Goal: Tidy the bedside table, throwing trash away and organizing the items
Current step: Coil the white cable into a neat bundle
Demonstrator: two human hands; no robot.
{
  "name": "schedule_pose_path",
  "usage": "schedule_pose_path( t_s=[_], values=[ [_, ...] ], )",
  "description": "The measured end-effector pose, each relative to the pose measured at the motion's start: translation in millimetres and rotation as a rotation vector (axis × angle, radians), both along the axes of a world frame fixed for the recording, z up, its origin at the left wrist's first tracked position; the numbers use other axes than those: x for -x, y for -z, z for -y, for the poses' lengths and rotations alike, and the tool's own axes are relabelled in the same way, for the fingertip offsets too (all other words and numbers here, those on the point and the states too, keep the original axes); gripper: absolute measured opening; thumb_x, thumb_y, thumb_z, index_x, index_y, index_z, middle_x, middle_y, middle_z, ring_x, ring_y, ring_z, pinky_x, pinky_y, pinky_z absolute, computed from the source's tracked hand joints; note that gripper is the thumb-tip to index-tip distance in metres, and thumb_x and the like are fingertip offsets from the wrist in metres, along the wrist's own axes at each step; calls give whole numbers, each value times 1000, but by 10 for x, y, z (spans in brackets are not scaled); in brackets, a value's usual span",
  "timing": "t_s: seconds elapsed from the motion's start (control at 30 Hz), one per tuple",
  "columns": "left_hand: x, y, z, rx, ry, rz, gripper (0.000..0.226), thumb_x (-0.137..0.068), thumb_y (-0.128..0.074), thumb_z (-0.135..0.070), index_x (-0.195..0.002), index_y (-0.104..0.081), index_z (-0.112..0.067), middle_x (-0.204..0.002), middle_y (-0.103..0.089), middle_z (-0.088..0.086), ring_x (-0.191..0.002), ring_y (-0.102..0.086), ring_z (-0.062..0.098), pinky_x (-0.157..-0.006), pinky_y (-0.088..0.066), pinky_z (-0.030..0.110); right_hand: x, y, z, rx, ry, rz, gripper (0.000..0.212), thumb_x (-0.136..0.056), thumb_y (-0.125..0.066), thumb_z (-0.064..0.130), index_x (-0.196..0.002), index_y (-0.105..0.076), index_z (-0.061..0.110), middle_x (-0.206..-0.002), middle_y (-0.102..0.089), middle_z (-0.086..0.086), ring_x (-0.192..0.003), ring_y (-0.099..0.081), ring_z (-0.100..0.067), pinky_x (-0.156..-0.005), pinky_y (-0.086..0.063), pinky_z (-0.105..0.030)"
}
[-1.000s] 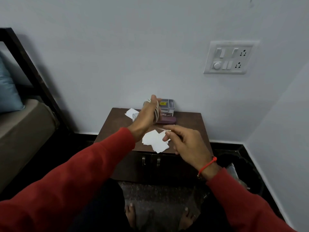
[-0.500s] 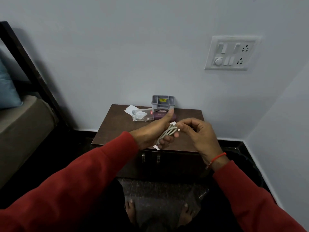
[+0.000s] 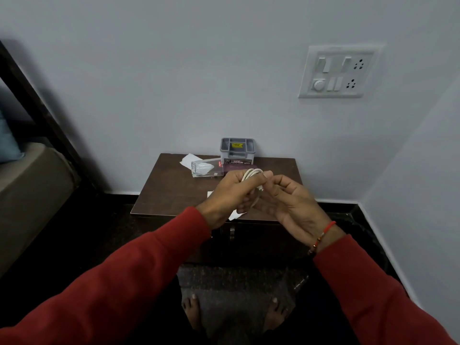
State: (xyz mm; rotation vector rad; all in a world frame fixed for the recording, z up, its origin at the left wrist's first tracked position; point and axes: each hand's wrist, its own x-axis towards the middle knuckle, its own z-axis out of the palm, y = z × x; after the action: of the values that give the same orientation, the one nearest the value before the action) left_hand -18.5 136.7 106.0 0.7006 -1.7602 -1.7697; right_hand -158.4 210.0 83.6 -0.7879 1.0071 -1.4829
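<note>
My left hand (image 3: 231, 195) grips a coiled white cable (image 3: 251, 175) above the brown bedside table (image 3: 169, 192). My right hand (image 3: 286, 200) is against it, fingers pinching the cable's end near the plug. On the table's far edge stands a grey organizer box (image 3: 237, 150). A clear plastic case (image 3: 205, 168) and a white paper scrap (image 3: 189, 160) lie to the box's left, and a purple flat item (image 3: 232, 167) lies in front of it. More white paper scraps (image 3: 235, 215) peek out under my hands.
A bed with a dark frame (image 3: 37, 113) stands to the left. A switch and socket panel (image 3: 338, 72) is on the wall at the right. A dark bin (image 3: 358, 235) sits right of the table in the corner. My bare feet are on a mat below.
My left hand brought the coiled cable down and toward me from near the organizer. My right hand rose to meet it and now pinches the cable's end.
</note>
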Motion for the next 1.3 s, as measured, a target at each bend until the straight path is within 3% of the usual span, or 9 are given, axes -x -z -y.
schedule_pose_path(
  t_s=[0.1,0.23,0.37,0.57,0.73,0.83,0.97,1.13,1.3],
  values=[
    [-45,-10,17,-38,103,-35,55,-99,-58,-33,-51,-35,-18,-39,-27,-4,-29,-23,8,-35,-21,16,-44,50,-9,52,-27,-7,43,-75,-79,20,-104,-57,-4,-109,-58,-32,-105,-59,-46,-103,-43,-67],
    [-15,-9,19,-50,19,-25,63,-104,-50,-45,-47,-39,-20,-41,-26,-1,-31,-25,11,-38,-24,20,-102,81,30,87,113,-81,44,-58,-93,35,-82,-64,12,-101,-64,-25,-94,-63,-38,-94,-49,-62],
    [16,-93,101,-59,-63,49,68,-100,-51,-57,-46,-43,-17,-42,-37,2,-34,-36,18,-41,-36,24,-144,88,103,121,217,-100,33,-70,-85,28,-87,-60,15,-94,-68,-21,-87,-64,-35,-90,-48,-67],
    [68,-114,165,145,-368,161,67,-93,-60,-62,-55,-58,-6,-44,-51,7,-35,-48,19,-41,-41,24,-274,97,280,113,277,-84,15,-89,-66,6,-103,-62,11,-87,-73,-3,-76,-68,-17,-71,-55,-38],
    [111,105,188,301,-672,128,43,-92,-67,-54,-68,-63,-18,-61,-67,3,-49,-62,15,-45,-55,37,-364,216,386,67,351,-120,20,-88,-72,12,-105,-60,11,-84,-73,-6,-67,-64,-19,-65,-54,-40],
    [82,277,192,428,-546,115,27,-101,-60,-41,-87,-66,-19,-72,-69,3,-62,-67,20,-54,-58,36,-334,307,400,58,478,-245,25,-86,-76,22,-101,-56,23,-78,-72,-9,-63,-66,-20,-64,-57,-45],
    [35,387,162,531,-342,170,20,-104,-58,-28,-112,-73,-17,-77,-72,1,-66,-67,8,-63,-50,15,-173,363,397,15,635,-379,13,-83,-77,22,-89,-66,23,-72,-71,-2,-63,-62,-14,-63,-52,-37],
    [-2,394,214,341,-476,112,17,-103,-59,-19,-111,-74,-17,-91,-78,-2,-66,-75,12,-64,-57,23,-178,326,289,56,391,-376,17,-90,-70,16,-108,-69,17,-97,-75,-9,-79,-67,-15,-67,-56,-33],
    [-59,393,201,71,-541,-87,18,-105,-56,-15,-117,-69,-17,-101,-79,-2,-81,-77,15,-71,-62,29,-106,323,305,-4,354,-342,18,-90,-70,13,-107,-72,16,-98,-74,-19,-69,-66,-24,-65,-56,-40]
  ],
)
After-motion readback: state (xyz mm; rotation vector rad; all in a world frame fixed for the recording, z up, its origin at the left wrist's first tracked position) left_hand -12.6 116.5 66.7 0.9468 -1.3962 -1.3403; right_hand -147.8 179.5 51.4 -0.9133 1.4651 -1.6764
